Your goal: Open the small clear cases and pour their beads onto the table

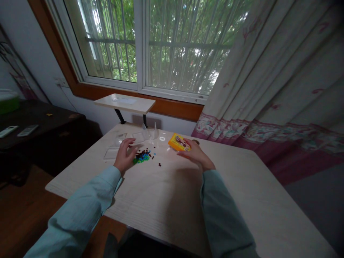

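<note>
A pile of tiny dark brown, blue and green pieces (143, 156) lies on the pale table (156, 193), with a few brown bits scattered to its right. My left hand (125, 155) rests at the pile's left side, fingers curved and apart, with nothing visible in its grasp. Over the table to the right, my right hand (195, 154) grips a small yellow packet (178, 142) with a printed picture, tilted to the left. Part of the packet is hidden behind my fingers. Clear plastic boxes (110, 153) stand behind and left of my left hand.
A small raised shelf (126, 103) stands at the table's back left, below the window. Behind my right hand sits a small round dark object (196, 142). A patterned curtain (242, 123) hangs along the right. On a dark side table (53, 123) lie two remote-like devices (28, 130).
</note>
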`<state>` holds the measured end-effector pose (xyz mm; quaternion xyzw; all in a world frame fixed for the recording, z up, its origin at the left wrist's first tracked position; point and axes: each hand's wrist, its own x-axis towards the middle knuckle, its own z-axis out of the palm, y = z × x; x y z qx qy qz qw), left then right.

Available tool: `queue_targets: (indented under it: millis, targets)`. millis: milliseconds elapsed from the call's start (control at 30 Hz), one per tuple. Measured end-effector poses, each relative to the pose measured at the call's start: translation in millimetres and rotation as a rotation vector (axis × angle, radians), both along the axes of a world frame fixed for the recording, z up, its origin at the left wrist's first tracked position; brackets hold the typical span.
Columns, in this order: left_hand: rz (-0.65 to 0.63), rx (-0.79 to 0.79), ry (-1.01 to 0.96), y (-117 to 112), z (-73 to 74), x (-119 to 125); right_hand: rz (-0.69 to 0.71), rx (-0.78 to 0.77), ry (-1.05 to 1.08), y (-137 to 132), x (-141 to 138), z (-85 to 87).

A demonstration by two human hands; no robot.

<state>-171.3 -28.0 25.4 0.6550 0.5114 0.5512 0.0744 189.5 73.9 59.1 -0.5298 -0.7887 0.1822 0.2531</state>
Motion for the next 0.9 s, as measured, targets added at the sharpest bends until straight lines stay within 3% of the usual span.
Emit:
queue_targets:
  millis: [133,233,367,600,667,800,900]
  targets:
    - [-0.369,-0.194,-0.238,1,-4.8,9,0.302,0.005,0.128,-23,-65,7.9]
    - [-0.536,-0.232,-0.411,3,-7.5,10,0.402,0.013,0.153,-43,-106,1.1]
    - [-0.562,-0.253,-0.499,3,-6.3,7,0.426,0.023,0.192,-63,-134,-6.1]
    - [-0.583,-0.258,-0.605,1,-6.0,5,0.342,-0.073,0.229,-75,-140,7.5]
    - [-0.587,-0.262,-0.634,1,-6.3,5,0.342,-0.173,0.304,-77,-140,12.1]
    - [-0.596,-0.302,-0.656,-1,-4.6,6,0.457,-0.536,0.572,-79,-138,17.9]
    - [-0.628,-0.334,-0.685,-2,-2.5,7,0.413,-0.664,0.690,-77,-135,18.0]
